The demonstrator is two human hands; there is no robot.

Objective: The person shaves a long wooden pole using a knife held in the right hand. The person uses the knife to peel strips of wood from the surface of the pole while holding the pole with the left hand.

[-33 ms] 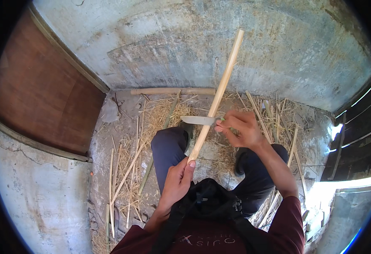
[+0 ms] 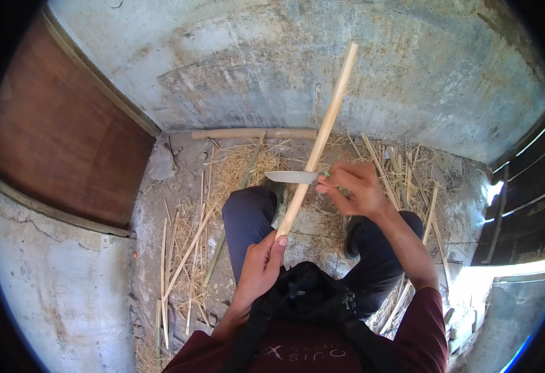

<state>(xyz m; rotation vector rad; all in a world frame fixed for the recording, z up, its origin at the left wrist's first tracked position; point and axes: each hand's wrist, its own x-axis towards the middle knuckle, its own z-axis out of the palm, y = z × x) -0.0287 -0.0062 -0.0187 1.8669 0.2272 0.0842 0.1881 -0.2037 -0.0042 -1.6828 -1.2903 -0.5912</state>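
A long pale bamboo stick (image 2: 325, 130) slants up and away from me, its far end in front of the wall. My left hand (image 2: 261, 264) is closed round the near end, thumb along the top. In my right hand (image 2: 354, 188) is a knife (image 2: 288, 176), gripped by its handle, which the fingers mostly cover. The blade lies across the stick about midway down and points left. Whether its edge bites into the bamboo cannot be made out.
My bent legs (image 2: 247, 217) frame the work. Pale shavings (image 2: 238, 165) and several loose strips (image 2: 188, 255) litter the floor on both sides. A thick pole (image 2: 254, 133) lies along the foot of the stained wall (image 2: 235, 74). A brown door panel (image 2: 67, 124) stands left, dark slats (image 2: 515, 211) right.
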